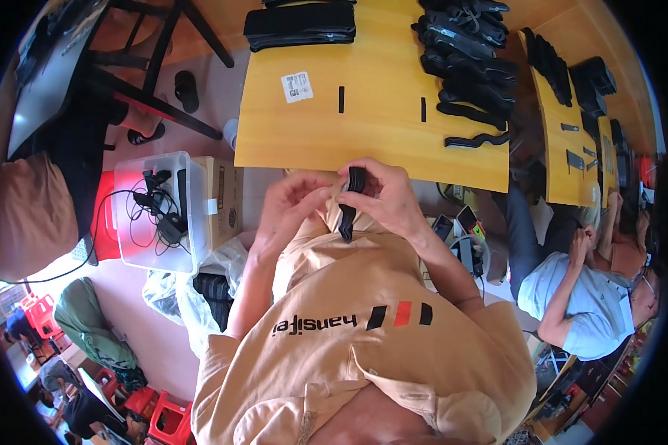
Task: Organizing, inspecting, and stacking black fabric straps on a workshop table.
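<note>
Just off the table's near edge, my right hand (384,194) grips a folded black fabric strap (346,223), its lower end hanging over my lap. My left hand (297,199) is close beside it, thumb and forefinger brought together near the strap's upper part. Whatever those fingertips pinch, if anything, is too small to make out. On the yellow table (289,137) ahead lie two short black strips (341,99), (424,109) and a white printed label (297,87). A wavy black strap (476,140) rests near the right edge.
Black straps (471,67) are heaped at the table's right, and a flat black stack (300,27) sits at the back. A clear bin (162,211) with cables stands left, by a cardboard box (226,202). Co-workers sit on both sides, one in light blue (583,304).
</note>
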### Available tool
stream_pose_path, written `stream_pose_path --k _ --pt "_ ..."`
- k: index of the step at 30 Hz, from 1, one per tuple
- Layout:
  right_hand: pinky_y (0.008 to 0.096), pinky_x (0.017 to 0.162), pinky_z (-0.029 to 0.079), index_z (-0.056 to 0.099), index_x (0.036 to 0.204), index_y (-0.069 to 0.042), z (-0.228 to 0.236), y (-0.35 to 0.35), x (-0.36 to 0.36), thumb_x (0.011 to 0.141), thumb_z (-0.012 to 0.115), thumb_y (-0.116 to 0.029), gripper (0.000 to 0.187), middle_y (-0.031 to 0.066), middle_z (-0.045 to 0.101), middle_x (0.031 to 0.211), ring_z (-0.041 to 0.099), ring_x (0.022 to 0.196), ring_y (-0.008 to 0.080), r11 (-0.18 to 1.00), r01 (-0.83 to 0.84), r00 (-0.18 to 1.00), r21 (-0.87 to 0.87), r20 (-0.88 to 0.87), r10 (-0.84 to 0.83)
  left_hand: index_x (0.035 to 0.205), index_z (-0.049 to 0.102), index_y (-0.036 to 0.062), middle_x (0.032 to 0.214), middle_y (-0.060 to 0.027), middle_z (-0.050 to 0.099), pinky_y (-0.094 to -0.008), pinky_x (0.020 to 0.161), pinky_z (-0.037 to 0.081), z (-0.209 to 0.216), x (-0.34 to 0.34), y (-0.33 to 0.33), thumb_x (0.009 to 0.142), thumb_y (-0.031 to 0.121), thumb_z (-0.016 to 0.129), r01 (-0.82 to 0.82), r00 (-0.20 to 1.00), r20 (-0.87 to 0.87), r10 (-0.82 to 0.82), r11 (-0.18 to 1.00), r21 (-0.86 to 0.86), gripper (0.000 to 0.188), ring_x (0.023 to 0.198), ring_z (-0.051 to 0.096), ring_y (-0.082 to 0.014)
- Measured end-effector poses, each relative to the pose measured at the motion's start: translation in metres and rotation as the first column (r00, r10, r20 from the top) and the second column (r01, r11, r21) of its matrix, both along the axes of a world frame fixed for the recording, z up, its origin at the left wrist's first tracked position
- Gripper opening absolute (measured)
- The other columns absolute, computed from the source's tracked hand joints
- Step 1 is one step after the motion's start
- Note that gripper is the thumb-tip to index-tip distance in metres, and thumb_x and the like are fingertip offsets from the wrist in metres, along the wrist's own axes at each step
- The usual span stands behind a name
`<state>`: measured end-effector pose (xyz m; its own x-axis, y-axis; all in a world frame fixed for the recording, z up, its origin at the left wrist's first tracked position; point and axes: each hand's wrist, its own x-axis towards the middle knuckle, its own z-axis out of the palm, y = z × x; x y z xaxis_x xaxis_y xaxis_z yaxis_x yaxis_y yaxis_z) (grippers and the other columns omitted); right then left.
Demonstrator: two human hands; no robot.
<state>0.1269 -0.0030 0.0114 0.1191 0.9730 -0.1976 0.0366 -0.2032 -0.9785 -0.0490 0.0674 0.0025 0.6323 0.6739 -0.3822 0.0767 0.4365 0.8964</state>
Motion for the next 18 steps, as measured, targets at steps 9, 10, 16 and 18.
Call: stream_pose_path --k 9,10,16,18 --pt "0.0265 0.061 0.048 0.059 0.103 0.002 -0.014 -0.005 0.001 0.072 0.073 -0.010 0.036 0.0124 0.063 0.079 0.059 0.064 0.0151 0.979 0.059 0.970 0.193 0.222 -0.102 0.096 0.061 -0.0035 0.081 -0.0049 0.063 -0.0195 0.061 0.048 -0.004 0.028 -0.010 0.080 0.002 0.064 -0.164 0.982 0.120 0.148 0.977 0.133 0.017 0.070 0.058 -0.0067" --pt "0.0241 0.062 0.048 0.059 0.104 0.002 -0.010 -0.004 0.001 0.072 0.073 -0.008 0.037 0.0091 0.063 0.081 0.058 0.068 0.0114 0.983 0.034 0.960 0.180 0.266 -0.082 0.096 0.061 -0.0035 0.081 -0.0049 0.063 -0.0195 0.061 0.048 -0.004 0.028 -0.011 0.080 0.002 0.064 -0.162 0.982 0.117 0.147 0.978 0.131 0.017 0.070 0.058 -0.0067" --pt "0.0220 0.059 0.047 0.060 0.106 0.001 0.002 0.001 0.000 0.072 0.074 -0.009 0.038 0.0061 0.063 0.081 0.056 0.065 0.0078 0.987 -0.008 0.953 0.162 0.300 -0.041 0.095 0.063 -0.0053 0.082 -0.0082 0.066 -0.0214 0.067 0.050 0.003 0.029 -0.011 0.081 0.002 0.062 -0.209 0.977 0.079 0.196 0.952 0.226 0.016 0.073 0.061 -0.0092" --pt "0.0219 0.058 0.047 0.060 0.106 0.000 0.005 0.002 -0.001 0.072 0.074 -0.009 0.038 0.0065 0.063 0.080 0.055 0.064 0.0078 0.983 -0.019 0.952 0.184 0.305 -0.038 0.095 0.064 -0.0051 0.082 -0.0079 0.066 -0.0218 0.067 0.050 0.003 0.029 -0.009 0.082 0.002 0.061 -0.200 0.980 0.080 0.185 0.941 0.274 0.015 0.073 0.061 -0.0096"
